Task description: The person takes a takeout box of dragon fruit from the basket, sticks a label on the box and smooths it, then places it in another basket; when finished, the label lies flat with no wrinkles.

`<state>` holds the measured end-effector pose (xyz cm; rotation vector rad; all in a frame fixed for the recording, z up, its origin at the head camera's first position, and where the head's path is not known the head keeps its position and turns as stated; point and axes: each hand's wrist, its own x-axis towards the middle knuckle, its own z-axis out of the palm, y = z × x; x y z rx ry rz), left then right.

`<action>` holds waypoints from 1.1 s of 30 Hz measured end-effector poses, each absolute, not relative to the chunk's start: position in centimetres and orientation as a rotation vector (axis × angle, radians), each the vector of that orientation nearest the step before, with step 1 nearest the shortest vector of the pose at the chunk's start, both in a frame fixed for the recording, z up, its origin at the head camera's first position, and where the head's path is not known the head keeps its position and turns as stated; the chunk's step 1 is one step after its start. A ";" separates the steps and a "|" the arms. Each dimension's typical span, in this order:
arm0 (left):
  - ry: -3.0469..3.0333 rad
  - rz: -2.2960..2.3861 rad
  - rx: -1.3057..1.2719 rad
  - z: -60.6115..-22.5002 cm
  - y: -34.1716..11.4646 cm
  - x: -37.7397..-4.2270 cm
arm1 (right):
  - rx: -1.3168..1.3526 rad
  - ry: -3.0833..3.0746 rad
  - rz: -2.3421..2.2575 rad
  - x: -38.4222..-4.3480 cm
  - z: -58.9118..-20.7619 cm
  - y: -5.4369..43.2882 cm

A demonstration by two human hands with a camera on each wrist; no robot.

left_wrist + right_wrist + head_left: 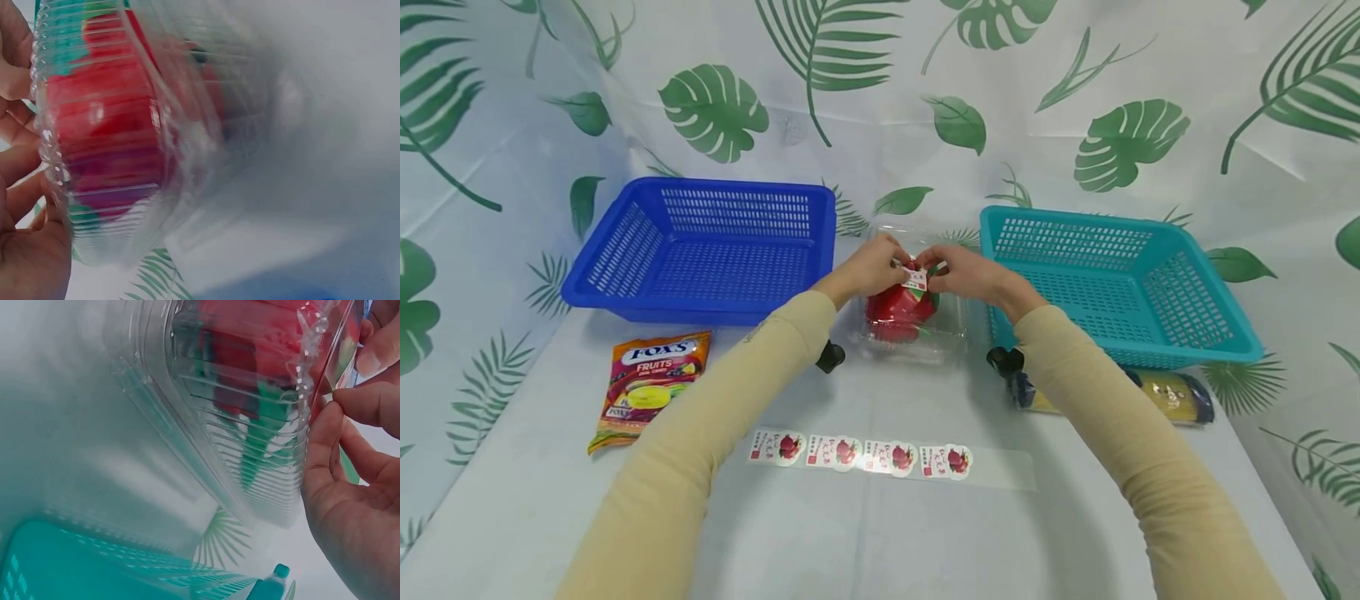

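Observation:
A clear plastic clamshell box [951, 321] stands at the back middle of the table, with red fruit [898, 310] showing green-tipped scales, like dragon fruit, inside it. On its top lies a small white sticker [915, 279] with red print. My left hand [874, 265] pinches the left side of that sticker, and my right hand [964, 272] pinches its right side, both with curled fingers close to the lid. The left wrist view has the box's ribbed wall [112, 194] beside the left fingers. From the right wrist, thumb and forefinger [362, 403] meet at the sticker's edge.
A blue basket [700, 318] stands left of the box, a teal basket [1120, 354] right of it. In front lies a strip of several dragon fruit stickers [1000, 468]. A candy bag [651, 383] lies left; a pack of yellow pasta-like sticks [1172, 397] lies right.

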<state>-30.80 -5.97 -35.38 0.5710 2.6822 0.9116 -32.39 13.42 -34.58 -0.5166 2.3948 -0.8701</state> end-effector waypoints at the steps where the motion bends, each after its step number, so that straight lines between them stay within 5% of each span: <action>1: 2.686 0.900 0.565 -35.3 -5.9 -30.9 | -0.524 2.404 -0.853 -32.4 -34.6 13.4; 33: 2.518 1.050 0.558 -35.1 -7.2 -31.3 | -0.514 2.421 -0.839 -32.0 -34.3 13.6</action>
